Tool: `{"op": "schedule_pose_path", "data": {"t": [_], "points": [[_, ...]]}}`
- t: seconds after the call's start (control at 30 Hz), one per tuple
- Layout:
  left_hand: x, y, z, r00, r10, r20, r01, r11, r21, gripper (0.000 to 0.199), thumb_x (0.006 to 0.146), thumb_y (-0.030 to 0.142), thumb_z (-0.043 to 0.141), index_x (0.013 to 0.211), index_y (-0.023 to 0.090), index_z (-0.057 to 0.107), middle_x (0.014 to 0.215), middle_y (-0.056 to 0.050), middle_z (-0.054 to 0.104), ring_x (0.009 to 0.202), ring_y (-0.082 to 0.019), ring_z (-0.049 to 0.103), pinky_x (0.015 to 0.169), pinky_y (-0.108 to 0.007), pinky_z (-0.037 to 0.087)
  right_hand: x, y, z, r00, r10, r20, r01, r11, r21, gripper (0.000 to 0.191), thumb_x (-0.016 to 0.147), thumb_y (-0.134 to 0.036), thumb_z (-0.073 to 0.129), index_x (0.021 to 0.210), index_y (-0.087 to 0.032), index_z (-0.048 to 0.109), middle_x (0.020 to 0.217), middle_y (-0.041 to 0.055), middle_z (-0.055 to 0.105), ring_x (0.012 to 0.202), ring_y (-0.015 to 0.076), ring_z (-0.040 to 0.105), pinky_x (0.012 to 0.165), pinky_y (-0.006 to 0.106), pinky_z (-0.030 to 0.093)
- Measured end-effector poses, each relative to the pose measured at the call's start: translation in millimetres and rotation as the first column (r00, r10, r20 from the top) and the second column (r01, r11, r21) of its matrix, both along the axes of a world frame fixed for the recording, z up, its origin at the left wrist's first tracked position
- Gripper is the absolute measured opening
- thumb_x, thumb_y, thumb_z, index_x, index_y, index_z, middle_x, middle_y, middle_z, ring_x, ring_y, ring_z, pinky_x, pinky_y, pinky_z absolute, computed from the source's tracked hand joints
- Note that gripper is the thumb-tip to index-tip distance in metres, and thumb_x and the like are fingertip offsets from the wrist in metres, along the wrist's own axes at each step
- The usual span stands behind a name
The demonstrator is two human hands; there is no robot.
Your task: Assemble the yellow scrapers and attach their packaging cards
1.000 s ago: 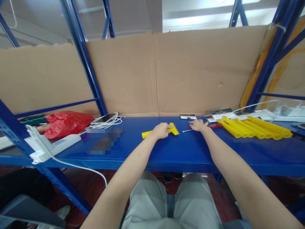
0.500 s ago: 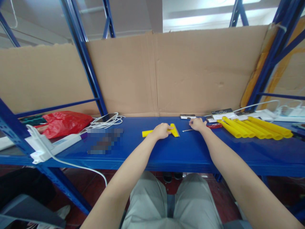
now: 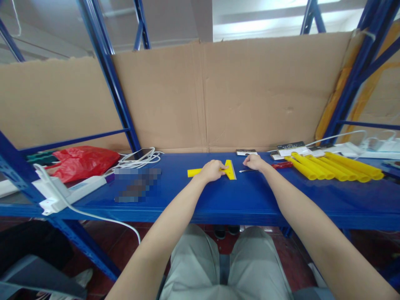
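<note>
My left hand [image 3: 213, 171] is wrapped round a yellow scraper [image 3: 230, 170], whose handle sticks out to the left and whose wide bladed head points right. The scraper is down at the blue shelf top. Just right of the head, my right hand [image 3: 253, 161] has its fingers pinched together; anything between them is too small to make out. Beneath that hand lies a screwdriver [image 3: 283, 165] with a red handle to the right, its thin metal shaft showing on the left. Hand and wrist hide its middle.
Several yellow tubes [image 3: 336, 167] lie side by side at the right, near black-and-white packets [image 3: 292, 148]. At the left are a red plastic bag [image 3: 87, 161], a coiled white cable [image 3: 142, 158] and a white power strip [image 3: 83, 189]. Cardboard [image 3: 250, 96] stands along the back.
My right hand has moved slightly left, towards the scraper's head, with its fingers pinched. My left hand still holds the scraper, which has shifted a little to the right.
</note>
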State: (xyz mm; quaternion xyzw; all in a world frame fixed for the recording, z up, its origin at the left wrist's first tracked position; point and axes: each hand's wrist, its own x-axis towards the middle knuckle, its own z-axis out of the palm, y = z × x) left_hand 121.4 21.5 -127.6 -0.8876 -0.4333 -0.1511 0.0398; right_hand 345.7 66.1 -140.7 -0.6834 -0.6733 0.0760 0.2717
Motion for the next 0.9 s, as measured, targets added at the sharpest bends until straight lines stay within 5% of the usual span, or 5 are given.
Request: {"op": "schedule_pose_path", "data": {"t": [0.2,0.33,0.63,0.9], "points": [[0,3,-3.1,1.000,-0.022,0.020,0.022,0.999,0.037,0.031,0.079,0.021,0.063,0.110,0.023,0.069,0.104,-0.005,0.069,0.092,-0.019,0.064,0.083,-0.028,0.047,-35,-24,17.2,0.938,0.310,-0.153,-0.300,0.950,0.090,0.013,0.077,-0.015,0.055,0.071,-0.015,0.066,0.087,0.0061,0.071,0.083,0.0171,0.064,0.081,0.028,0.047],[0,3,-3.3,0.998,-0.058,0.031,0.057,0.997,0.054,0.031,0.079,0.019,0.063,0.108,0.024,0.070,0.102,-0.004,0.070,0.089,-0.018,0.064,0.082,-0.027,0.047,-46,-29,17.3,0.912,0.393,-0.114,-0.378,0.916,0.133,0.013,0.077,-0.014,0.054,0.069,-0.015,0.064,0.086,0.0071,0.070,0.080,0.0161,0.063,0.079,0.028,0.047],[1,2,-3.4,0.994,-0.101,0.041,0.098,0.994,0.056,0.032,0.079,0.018,0.061,0.109,0.024,0.070,0.101,-0.004,0.069,0.089,-0.018,0.064,0.080,-0.027,0.048,-41,-13,5.7,0.903,0.418,0.101,-0.430,0.872,0.232,0.015,0.077,-0.010,0.052,0.069,-0.017,0.063,0.084,0.0068,0.066,0.085,0.0170,0.059,0.083,0.031,0.044],[1,1,-2.1,0.993,-0.114,0.040,0.111,0.992,0.053,0.031,0.081,0.020,0.061,0.110,0.025,0.069,0.101,-0.003,0.069,0.088,-0.018,0.064,0.079,-0.026,0.048,-41,-8,-0.4,0.921,0.366,0.131,-0.388,0.887,0.252,0.014,0.078,-0.016,0.050,0.075,-0.018,0.063,0.086,0.0055,0.061,0.086,0.0172,0.056,0.085,0.034,0.044]]}}
